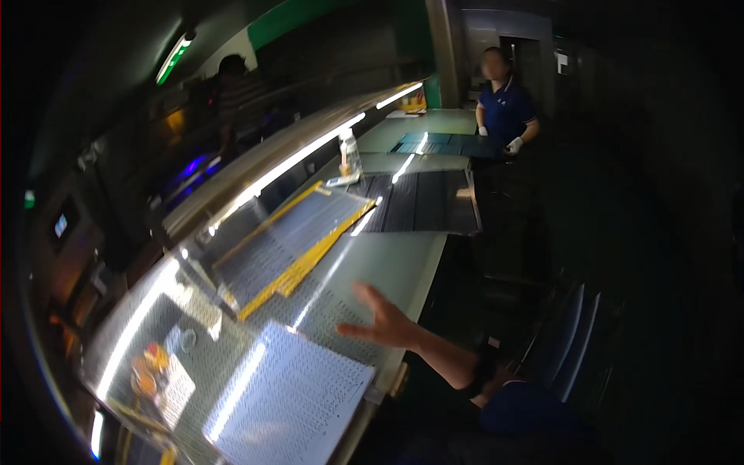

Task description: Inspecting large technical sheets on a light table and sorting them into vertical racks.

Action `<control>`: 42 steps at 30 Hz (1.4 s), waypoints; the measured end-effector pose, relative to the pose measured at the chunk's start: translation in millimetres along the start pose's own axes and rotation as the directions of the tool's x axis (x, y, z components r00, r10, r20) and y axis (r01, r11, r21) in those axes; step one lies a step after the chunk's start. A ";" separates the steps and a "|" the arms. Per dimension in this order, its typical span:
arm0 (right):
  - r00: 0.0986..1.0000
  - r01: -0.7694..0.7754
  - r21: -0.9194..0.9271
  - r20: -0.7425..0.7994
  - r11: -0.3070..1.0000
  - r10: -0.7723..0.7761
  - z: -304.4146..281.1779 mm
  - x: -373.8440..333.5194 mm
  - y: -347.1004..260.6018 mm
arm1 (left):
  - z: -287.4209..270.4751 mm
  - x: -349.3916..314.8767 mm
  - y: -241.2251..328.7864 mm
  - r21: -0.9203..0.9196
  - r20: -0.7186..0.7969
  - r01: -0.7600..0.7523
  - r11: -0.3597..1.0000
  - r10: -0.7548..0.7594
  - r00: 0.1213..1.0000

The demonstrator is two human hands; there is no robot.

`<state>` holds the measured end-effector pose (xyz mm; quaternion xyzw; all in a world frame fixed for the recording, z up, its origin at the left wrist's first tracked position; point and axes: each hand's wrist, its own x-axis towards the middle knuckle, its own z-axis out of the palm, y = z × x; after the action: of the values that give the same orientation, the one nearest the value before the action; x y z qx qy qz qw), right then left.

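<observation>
My right hand (380,322) reaches in from the lower right over the pale, glossy tabletop (407,267). Its fingers are spread and nothing is in them. A dark band (485,370) circles the wrist, below a navy sleeve. Nearest the hand, on its near side, lies a pale bluish-white sheet (298,395) covered in rows of small dark marks. Beyond the hand is a dark flat panel (283,248) with yellow edges. A second dark, glossy panel (422,201) with stripes lies past it. My left hand is not in view.
A co-worker (504,108) in a navy shirt and white gloves stands at the far end beside a blue-green panel (434,145). A clear bottle (350,155) stands near the light rail (291,163). Small orange items (149,370) lie at left. Curved metal strips (577,341) show at lower right.
</observation>
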<state>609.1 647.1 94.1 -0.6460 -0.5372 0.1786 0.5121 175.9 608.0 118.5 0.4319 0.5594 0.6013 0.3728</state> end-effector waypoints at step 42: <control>0.952 0.169 0.072 0.248 0.983 -0.182 109.2 4.1 81.5 | -80.0 -7.6 -147.2 0.602 0.307 -0.443 0.664 0.320 0.896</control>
<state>567.0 710.2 -19.1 -0.5546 -0.6488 0.2269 0.4691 98.5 587.0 -28.8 0.6935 0.5959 0.3898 0.1094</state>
